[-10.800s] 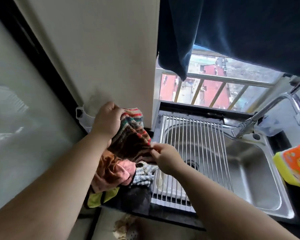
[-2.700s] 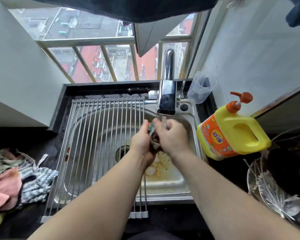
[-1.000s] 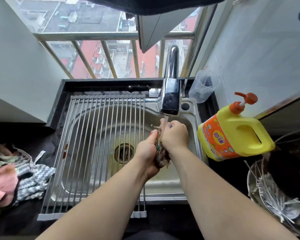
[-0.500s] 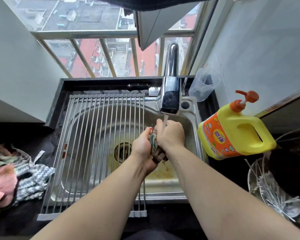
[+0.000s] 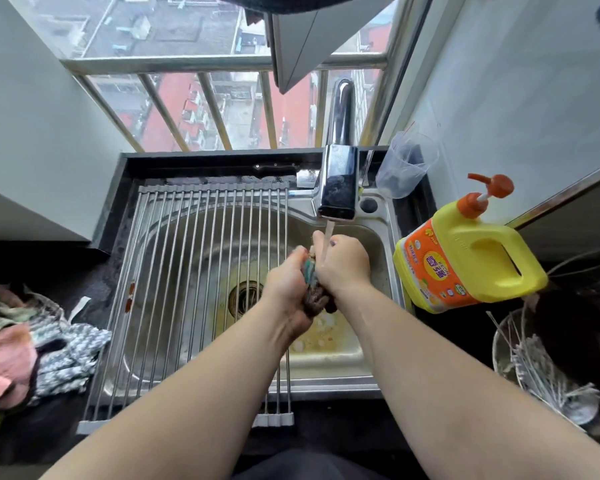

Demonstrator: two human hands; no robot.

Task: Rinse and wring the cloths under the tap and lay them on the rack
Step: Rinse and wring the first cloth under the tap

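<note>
Two bare forearms reach in from the near counter edge and meet over a steel sink (image 5: 326,378). The left hand (image 5: 286,284) and the right hand (image 5: 344,268) are both curled tight round one bunched striped cloth (image 5: 315,296), squeezed between the palms, its dark lower end hanging out beneath them. Directly under the grip, the sink floor shows yellowish staining, and the drain (image 5: 245,296) sits just to its left. A rack (image 5: 194,271) of steel rods lies across the left part of the basin; its right-hand rods pass beneath the left wrist. Well off to the left of the hands, on the dark counter, more cloths (image 5: 32,348) lie in a heap of pink, green and blue-and-white. To the right of the grip stands a yellow pump bottle (image 5: 465,261) with an orange label, and nearer than that a bowl (image 5: 541,372) of pale sticks. Just beyond the hands, a thin water stream (image 5: 328,233) falls from the chrome tap (image 5: 338,188) onto the top of the cloth. A clear plastic cup (image 5: 406,164) stands right of the tap, before the barred window (image 5: 222,109).
</note>
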